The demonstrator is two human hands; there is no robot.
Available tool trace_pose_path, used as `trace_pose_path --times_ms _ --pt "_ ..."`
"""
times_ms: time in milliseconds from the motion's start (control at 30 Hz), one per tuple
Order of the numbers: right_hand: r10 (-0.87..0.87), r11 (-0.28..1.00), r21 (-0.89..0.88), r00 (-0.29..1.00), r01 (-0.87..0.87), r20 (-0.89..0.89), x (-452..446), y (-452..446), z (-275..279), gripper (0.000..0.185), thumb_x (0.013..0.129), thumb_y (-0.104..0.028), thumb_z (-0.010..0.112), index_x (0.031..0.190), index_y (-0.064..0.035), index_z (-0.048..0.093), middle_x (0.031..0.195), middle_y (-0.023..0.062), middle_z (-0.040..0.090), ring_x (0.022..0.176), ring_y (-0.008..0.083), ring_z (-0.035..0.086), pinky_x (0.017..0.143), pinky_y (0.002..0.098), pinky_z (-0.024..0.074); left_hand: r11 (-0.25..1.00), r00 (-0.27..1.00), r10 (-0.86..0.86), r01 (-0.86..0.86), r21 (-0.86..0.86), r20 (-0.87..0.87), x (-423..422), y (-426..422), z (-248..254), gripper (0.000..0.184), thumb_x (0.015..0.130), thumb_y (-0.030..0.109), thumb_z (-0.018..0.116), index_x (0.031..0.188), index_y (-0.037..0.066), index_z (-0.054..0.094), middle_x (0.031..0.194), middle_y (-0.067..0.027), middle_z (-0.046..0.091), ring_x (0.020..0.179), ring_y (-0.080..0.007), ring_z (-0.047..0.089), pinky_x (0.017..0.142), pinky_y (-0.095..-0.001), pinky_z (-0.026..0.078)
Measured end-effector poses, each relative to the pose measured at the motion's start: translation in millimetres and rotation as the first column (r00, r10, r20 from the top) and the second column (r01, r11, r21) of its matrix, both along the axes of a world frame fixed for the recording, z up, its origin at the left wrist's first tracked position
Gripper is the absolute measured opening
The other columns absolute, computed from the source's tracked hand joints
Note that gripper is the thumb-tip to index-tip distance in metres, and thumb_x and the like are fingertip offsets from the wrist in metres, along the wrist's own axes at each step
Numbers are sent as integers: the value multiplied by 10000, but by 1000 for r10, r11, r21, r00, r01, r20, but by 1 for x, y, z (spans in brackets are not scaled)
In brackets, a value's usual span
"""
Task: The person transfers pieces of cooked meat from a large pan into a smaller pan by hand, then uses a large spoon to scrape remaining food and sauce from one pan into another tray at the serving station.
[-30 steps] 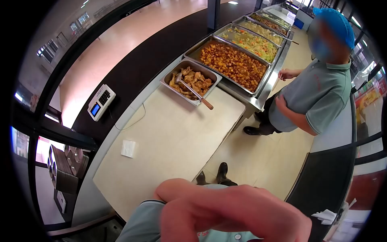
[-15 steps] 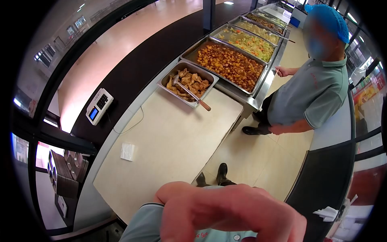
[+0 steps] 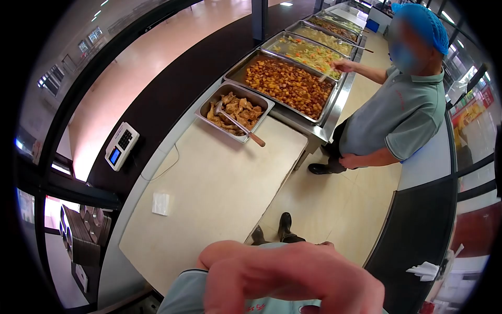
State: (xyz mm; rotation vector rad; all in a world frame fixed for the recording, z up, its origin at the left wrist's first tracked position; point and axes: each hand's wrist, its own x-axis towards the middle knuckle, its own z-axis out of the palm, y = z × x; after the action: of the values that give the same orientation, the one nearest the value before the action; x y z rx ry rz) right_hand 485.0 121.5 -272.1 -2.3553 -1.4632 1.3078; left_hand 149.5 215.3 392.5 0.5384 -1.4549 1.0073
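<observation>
My bare forearms [image 3: 293, 269] are bent and crossed in front of my chest at the bottom of the view. The fingers of my left hand and my right hand cannot be made out, and neither can anything they hold. Just beyond my arms is the pale counter [image 3: 209, 183], with a small white packet [image 3: 160, 204] lying on it. A metal tray of browned meat pieces [image 3: 240, 111] stands at its far end; a spoon with a wooden handle [image 3: 256, 139] rests in it.
Further trays, one of diced food in sauce [image 3: 287, 81], run away in a row. A co-worker in a blue hair net [image 3: 387, 112] stands at the right, one hand over the trays. A card reader [image 3: 122, 146] sits on the dark ledge; stacked metal trays [image 3: 81, 235] are at left.
The co-worker's hand has reached out over the trays, while the other hand has lowered to the waist. The view has shifted slightly; my arms stay crossed.
</observation>
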Motion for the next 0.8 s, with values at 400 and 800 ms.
trace_pose_path --times_ms 400,800 --pt "-33 999 -14 998 32 -52 -9 8 32 398 607 -393 756 785 -39 719 779 136 696 737 255 669 704 345 527 664 -27 -85 -746 -37 -996 -78 6 -136 143 829 70 616 951 41 547 875 -44 554 759 -87 505 637 -235 422" --pt "44 997 -69 998 -41 49 -24 17 72 390 625 -396 716 820 -59 728 862 148 697 822 288 669 759 360 524 352 -502 -805 -832 428 -314 -165 -97 -445 274 818 290 652 795 28 578 684 -85 627 534 -155 600 498 -281 490"
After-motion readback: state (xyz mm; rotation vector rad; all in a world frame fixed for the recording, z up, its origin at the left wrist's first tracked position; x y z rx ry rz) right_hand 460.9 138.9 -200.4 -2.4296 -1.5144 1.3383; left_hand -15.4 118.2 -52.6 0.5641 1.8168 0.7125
